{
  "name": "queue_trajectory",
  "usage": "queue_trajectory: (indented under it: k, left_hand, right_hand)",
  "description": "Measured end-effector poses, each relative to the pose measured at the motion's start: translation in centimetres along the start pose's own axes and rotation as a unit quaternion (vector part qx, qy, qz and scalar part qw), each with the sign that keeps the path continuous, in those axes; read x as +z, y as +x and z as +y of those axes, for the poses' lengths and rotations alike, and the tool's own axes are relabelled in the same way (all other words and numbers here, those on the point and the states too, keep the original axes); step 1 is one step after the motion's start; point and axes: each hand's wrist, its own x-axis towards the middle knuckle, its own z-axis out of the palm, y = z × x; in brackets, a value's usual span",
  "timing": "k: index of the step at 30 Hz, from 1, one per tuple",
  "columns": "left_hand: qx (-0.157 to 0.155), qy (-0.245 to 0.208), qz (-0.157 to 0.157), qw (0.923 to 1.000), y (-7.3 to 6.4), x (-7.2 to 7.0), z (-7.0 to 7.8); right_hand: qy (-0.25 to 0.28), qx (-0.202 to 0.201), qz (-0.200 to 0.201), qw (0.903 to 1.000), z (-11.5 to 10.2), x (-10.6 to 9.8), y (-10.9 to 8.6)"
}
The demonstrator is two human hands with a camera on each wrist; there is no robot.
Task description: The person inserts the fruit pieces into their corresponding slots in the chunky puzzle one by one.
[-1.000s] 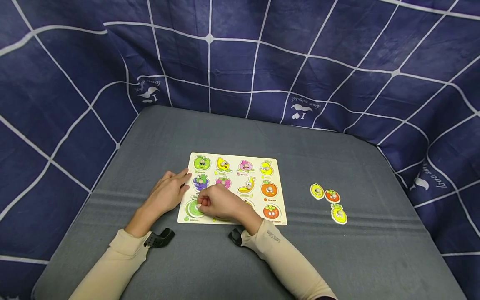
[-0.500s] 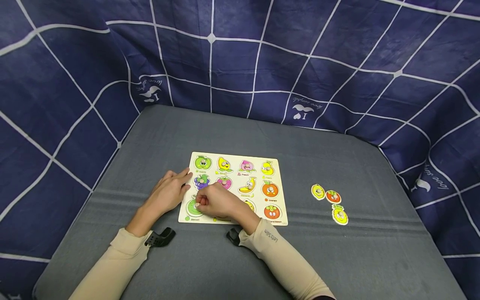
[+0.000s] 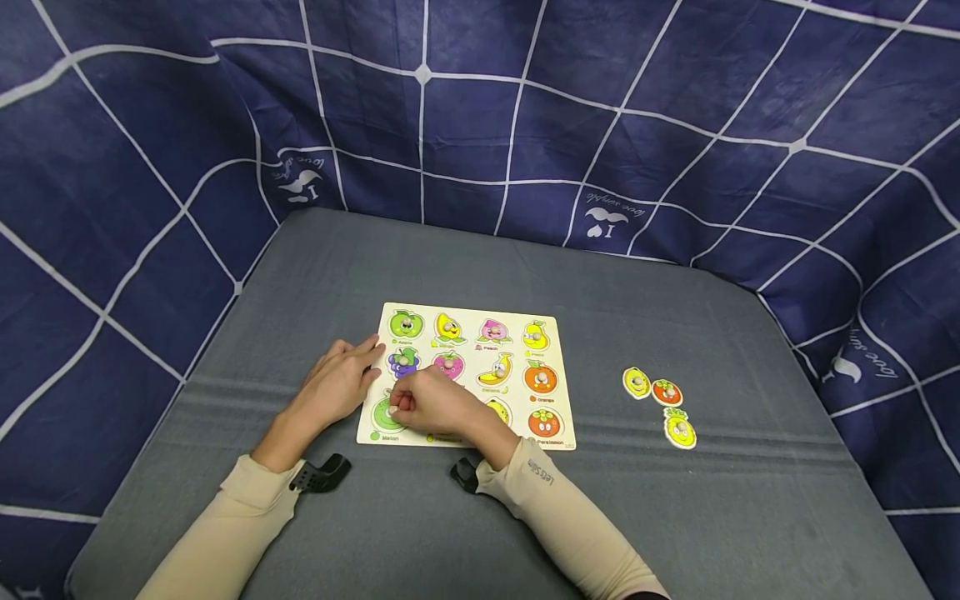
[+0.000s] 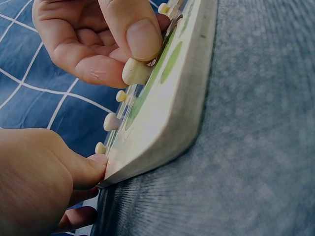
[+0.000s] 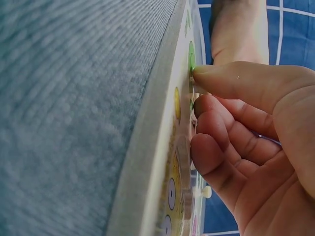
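A wooden peg puzzle board (image 3: 468, 350) with fruit shapes lies flat on the grey table. At its near left corner my right hand (image 3: 433, 404) pinches the pale knob (image 4: 137, 72) of the green melon puzzle piece (image 3: 383, 413) between thumb and fingertip. The melon piece lies over its melon place; its right part is hidden by the hand. My left hand (image 3: 335, 383) rests beside the board's left edge, fingers extended and touching it. In the left wrist view the left thumb (image 4: 91, 169) meets the board's edge. Part of the board's bottom row is covered by my right hand.
Three loose fruit pieces lie right of the board: a yellow lemon-like one (image 3: 637, 383), a red-orange one (image 3: 667, 392) and a pineapple (image 3: 680, 429). Several knobbed pieces, such as the orange (image 3: 540, 378), sit in the board. A blue checked curtain (image 3: 480, 108) surrounds the table.
The melon piece, offset from its outline a second ago, now lies more in line with it. My right hand has shifted very slightly and keeps its pinch. The left hand stays at the board's edge.
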Motion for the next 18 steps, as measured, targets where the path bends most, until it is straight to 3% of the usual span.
queue_trajectory:
  k: [9,18]
  left_hand:
    - [0.000,0.002,-0.001,1.0000,0.0,0.0,0.0]
    - [-0.002,0.001,-0.001,1.0000,0.0,0.0,0.0]
  right_hand:
    - [0.022,0.016,-0.004,0.9996,-0.1,-0.5,-0.4]
    - [0.023,-0.001,0.047,0.9986,1.0,-1.8,-1.4]
